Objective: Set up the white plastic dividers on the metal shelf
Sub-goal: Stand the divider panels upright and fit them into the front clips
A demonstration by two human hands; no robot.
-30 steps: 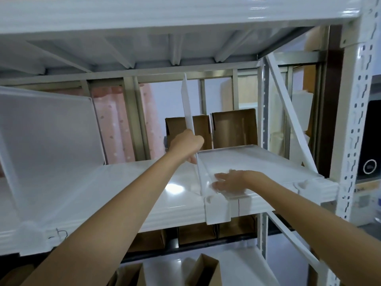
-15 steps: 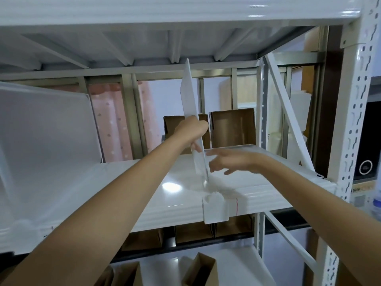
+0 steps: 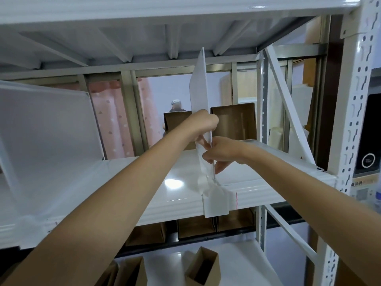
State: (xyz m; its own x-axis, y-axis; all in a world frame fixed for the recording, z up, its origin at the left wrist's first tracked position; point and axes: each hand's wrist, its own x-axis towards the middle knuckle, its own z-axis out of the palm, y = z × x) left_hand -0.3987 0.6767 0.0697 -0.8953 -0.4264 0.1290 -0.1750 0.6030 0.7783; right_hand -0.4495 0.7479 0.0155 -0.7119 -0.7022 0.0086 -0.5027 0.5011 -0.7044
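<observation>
Nearest, on the lower shelf, open cardboard boxes stand, those at the left cut off by the bottom edge. 2 bare forearms reach up and across them to the metal shelf, whose white deck shows a bright glare spot. A white clip tab hangs over the shelf's front edge, beside a thin red mark.

Just above the tab, the white plastic divider stands nearly upright, seen almost edge-on, its top leaning slightly right; its foot is blurred, so whether it sits in the tab cannot be told. The right hand has a grip on the divider's lower front edge, fingers curled around it. The left hand clasps the same edge just higher, its fingers partly hidden behind the plastic and showing faintly through it.

At the far left, another translucent divider stands on the shelf, cut off by the frame. More dividers lie flat at the right end, mostly hidden by the right arm. Beyond stand 2 brown boxes, and a distant figure is hard to make out.
</observation>
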